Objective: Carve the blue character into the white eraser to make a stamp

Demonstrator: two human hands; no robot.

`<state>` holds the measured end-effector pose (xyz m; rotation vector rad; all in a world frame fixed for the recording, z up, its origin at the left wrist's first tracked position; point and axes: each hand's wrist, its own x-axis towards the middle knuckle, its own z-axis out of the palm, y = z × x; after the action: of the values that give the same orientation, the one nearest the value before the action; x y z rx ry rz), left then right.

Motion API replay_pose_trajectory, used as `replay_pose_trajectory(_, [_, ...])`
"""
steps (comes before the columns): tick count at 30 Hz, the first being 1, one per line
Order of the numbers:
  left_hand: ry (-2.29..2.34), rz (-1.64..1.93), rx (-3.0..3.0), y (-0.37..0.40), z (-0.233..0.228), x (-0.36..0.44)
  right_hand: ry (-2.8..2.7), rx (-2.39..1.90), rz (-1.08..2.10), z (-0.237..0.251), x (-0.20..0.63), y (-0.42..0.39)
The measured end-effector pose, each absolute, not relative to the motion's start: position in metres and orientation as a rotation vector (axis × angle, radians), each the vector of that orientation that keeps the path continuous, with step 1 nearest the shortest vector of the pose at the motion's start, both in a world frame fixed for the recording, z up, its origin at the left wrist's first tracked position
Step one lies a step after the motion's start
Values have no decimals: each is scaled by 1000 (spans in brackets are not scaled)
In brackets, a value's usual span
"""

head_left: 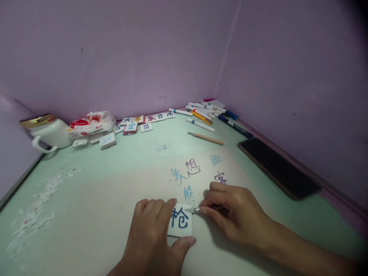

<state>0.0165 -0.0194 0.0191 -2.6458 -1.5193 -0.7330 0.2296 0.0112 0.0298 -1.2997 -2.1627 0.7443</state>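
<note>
My left hand [156, 226] grips a white square tile [184, 228] by its left side, thumb at the lower edge and fingers at the top. A dark blue character is written on the tile's face. In my right hand [232, 211] is a slim metal craft knife [196, 210], pinched between thumb and fingers. Its blade tip meets the tile's upper right part, beside the character. The rest of the knife's handle is mostly hidden by my fingers. Blue and purple characters [189, 194] are written on the pale green tabletop [115, 207] just beyond the tile.
White scraps [40, 214] lie at the left. Along the back stand a lidded white mug [54, 134], a tissue pack [92, 124] and several character tiles [146, 127]. Farther right are a marker pile [201, 109], a wooden-handled carving tool [207, 138] and a phone [277, 166] by the wall.
</note>
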Motion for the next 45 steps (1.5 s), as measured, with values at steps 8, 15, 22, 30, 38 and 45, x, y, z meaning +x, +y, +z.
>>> replay_pose_trajectory(8, [-1495,-658,-2679,-19,18,11,-2197,-1254,704,31,229,12])
replay_pose_trajectory(15, [-1453,-679,-2708,-18,25,15,-2070,-1262,794,29,236,16])
replay_pose_trajectory(22, [-1474,-722,-2660,-20,28,17,-2010,-1276,614,22,239,18])
replay_pose_trajectory(30, [-1511,-680,-2587,-21,24,13,-2021,-1265,516,21,235,17])
replay_pose_trajectory(38, [-1497,-677,-2593,-20,24,14,-2030,-1260,510,20,235,17])
replay_pose_trajectory(45, [-1481,-663,-2602,-18,24,14,-2063,-1243,491,19,229,18])
